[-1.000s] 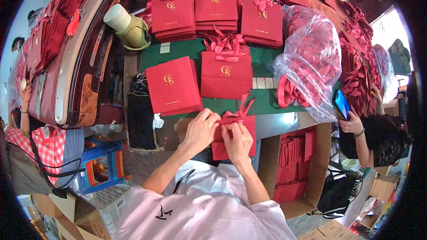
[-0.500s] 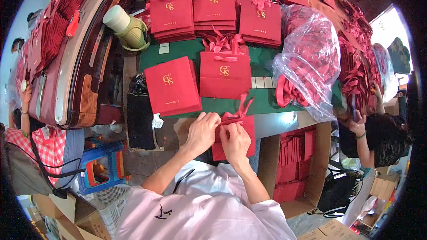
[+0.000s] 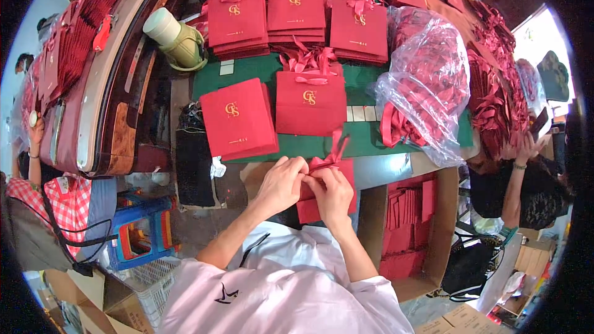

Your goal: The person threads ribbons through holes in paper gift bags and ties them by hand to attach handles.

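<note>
Green-topped table (image 3: 371,138), cardboard box (image 3: 447,235) beside it, one red paper bag (image 3: 345,184) held in two hands.
On the table, a clear plastic sack (image 3: 427,80) bulges with red ribbons and bags; left of it sit a leaning front stack (image 3: 238,120) and a ribboned stack (image 3: 311,111). The held bag is just in front of the table's near edge, between stacks and lap. The left hand (image 3: 281,184) has its fingers curled, tips closed on the bag's top; the right hand (image 3: 331,193) pinches there too, fingertips together, close against the left's. Whether paper or ribbon is between them is hidden. A red ribbon (image 3: 335,150) stands up just beyond.
</note>
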A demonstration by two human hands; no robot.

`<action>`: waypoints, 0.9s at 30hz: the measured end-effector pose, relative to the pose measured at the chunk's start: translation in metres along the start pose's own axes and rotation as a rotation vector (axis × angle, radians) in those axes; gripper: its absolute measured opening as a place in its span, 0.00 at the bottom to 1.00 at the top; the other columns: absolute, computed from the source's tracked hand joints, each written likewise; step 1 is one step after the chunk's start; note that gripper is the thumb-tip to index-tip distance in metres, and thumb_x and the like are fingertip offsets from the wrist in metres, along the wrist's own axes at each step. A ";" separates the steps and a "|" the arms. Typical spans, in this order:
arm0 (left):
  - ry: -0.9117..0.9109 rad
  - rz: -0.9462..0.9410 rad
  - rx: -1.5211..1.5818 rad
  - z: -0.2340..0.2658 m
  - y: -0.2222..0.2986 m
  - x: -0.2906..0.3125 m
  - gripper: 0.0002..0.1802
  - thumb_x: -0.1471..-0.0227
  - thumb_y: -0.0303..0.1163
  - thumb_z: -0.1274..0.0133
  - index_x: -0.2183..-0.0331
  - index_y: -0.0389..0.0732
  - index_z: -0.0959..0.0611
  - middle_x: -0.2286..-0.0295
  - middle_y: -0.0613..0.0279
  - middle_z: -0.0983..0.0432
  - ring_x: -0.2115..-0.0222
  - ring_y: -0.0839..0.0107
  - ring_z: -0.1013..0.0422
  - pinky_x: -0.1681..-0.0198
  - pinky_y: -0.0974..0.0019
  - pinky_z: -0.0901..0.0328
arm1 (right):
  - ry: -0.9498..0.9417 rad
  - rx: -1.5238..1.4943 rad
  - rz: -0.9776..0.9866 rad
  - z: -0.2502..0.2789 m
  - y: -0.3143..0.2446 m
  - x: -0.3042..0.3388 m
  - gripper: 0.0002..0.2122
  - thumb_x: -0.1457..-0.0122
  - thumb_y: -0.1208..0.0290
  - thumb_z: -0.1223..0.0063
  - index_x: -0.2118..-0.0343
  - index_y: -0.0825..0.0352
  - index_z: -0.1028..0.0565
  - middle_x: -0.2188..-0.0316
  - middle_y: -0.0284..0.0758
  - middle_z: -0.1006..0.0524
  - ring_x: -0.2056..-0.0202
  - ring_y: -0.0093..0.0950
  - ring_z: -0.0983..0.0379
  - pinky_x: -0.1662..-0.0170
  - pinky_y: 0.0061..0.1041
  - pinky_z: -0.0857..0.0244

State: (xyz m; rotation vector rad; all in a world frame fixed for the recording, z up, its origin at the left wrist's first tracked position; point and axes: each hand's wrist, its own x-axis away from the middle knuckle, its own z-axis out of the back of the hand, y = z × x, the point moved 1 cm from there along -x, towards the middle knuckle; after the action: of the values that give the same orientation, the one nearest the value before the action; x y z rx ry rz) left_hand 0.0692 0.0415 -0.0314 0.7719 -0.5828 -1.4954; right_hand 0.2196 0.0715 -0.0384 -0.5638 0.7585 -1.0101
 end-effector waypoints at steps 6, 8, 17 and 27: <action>-0.013 0.066 0.083 0.004 0.002 -0.002 0.09 0.52 0.27 0.40 0.69 0.39 0.25 0.73 0.57 0.25 0.69 0.56 0.29 0.66 0.55 0.34 | -0.076 -0.136 -0.012 0.034 -0.008 -0.013 0.07 0.48 0.74 0.36 0.67 0.66 0.21 0.72 0.39 0.24 0.68 0.39 0.25 0.65 0.34 0.31; 0.005 0.006 0.052 0.004 0.003 -0.001 0.12 0.54 0.29 0.36 0.70 0.39 0.24 0.74 0.59 0.24 0.71 0.58 0.30 0.68 0.57 0.34 | -0.077 -0.152 -0.038 0.041 -0.012 -0.021 0.05 0.48 0.74 0.37 0.68 0.66 0.20 0.72 0.38 0.24 0.67 0.38 0.26 0.64 0.34 0.32; 0.063 -0.273 -0.073 -0.004 0.013 0.008 0.08 0.56 0.24 0.40 0.72 0.39 0.24 0.73 0.58 0.26 0.70 0.56 0.32 0.64 0.59 0.34 | -0.419 -0.084 0.011 0.040 0.020 -0.044 0.06 0.50 0.68 0.37 0.75 0.65 0.18 0.73 0.40 0.23 0.66 0.42 0.27 0.62 0.39 0.34; 0.026 -0.188 -0.022 -0.009 0.011 0.003 0.09 0.53 0.28 0.38 0.73 0.38 0.24 0.74 0.59 0.26 0.69 0.55 0.32 0.65 0.59 0.35 | -0.195 -0.262 -0.078 0.016 0.039 -0.047 0.06 0.46 0.73 0.40 0.73 0.70 0.22 0.74 0.39 0.25 0.67 0.39 0.29 0.62 0.35 0.35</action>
State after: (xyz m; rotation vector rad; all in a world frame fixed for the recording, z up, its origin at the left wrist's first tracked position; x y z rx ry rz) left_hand 0.0831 0.0386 -0.0293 0.8464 -0.4834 -1.6584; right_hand 0.2381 0.1317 -0.0425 -0.9108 0.7037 -0.9168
